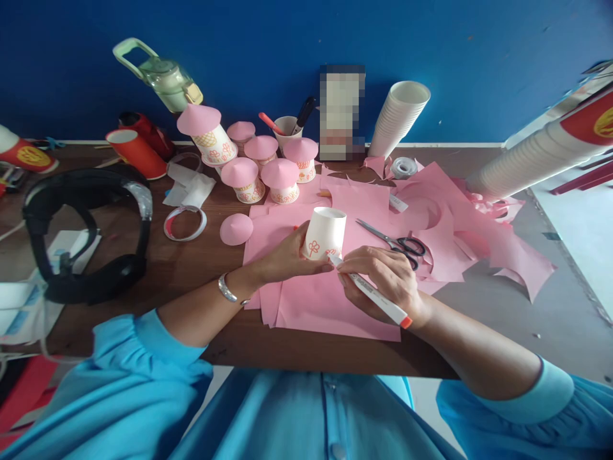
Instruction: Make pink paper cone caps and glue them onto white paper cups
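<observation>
A white paper cup (329, 225) with orange-red flower drawings near its lower edge is held by my left hand (292, 255), fingers wrapped round its side and underneath. My right hand (383, 281) grips a white marker (378, 299) with an orange end; its tip meets the cup's lower side. Both hands are above a pile of pink paper sheets (330, 306). Scissors (390, 241) with black handles lie on the paper, just beyond my right hand. To the left of the cup, a loose pink paper cone (236, 229) lies beside the sheets.
Several decorated cups with pink cone roofs (280, 174) stand behind. Farther back are a cup of markers (288, 126), a blurred-out upright object (341, 115) and stacked white cups (400, 118). Tape rolls (184, 223) and a black headset (86, 236) lie left; cut pink scraps (440, 223) lie right.
</observation>
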### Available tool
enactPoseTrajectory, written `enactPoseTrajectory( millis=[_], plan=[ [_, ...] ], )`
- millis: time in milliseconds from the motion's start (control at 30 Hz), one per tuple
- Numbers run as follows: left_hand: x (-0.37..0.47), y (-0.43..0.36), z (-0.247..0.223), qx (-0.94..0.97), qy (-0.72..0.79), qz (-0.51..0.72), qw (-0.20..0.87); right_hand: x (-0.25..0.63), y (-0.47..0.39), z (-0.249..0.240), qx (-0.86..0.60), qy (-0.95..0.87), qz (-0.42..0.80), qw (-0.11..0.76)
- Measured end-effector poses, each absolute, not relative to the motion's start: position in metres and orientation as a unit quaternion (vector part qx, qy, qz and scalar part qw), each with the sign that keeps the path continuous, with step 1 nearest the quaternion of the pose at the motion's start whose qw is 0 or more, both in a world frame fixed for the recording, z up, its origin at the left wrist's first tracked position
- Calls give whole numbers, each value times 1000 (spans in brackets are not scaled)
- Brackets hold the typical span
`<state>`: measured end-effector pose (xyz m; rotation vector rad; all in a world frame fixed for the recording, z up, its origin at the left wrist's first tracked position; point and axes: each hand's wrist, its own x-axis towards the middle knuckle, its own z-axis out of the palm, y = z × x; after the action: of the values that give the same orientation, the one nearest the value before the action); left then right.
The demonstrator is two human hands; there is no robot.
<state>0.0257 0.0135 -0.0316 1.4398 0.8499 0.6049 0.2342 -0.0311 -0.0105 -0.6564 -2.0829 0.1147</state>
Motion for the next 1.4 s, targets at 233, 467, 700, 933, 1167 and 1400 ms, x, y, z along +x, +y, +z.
enactPoseTrajectory(
  millis=[233,467,700,933,1167,1400],
  plan=[
    [25,13,-33,628,352,272,639,236,-32,-10,-262,-851,60,452],
    [23,12,-30,625,364,268,637,237,-32,-13,-269,-847,64,453],
    [23,13,-30,615,349,268,654,238,-32,-12,-266,-846,72,456],
    [21,13,-33,581,339,290,680,240,-31,-8,-264,-834,54,482],
    [19,14,-43,508,270,322,752,243,-29,-13,-272,-815,45,510],
    [23,13,-32,484,223,321,783,242,-29,-14,-288,-805,67,514]
  ],
)
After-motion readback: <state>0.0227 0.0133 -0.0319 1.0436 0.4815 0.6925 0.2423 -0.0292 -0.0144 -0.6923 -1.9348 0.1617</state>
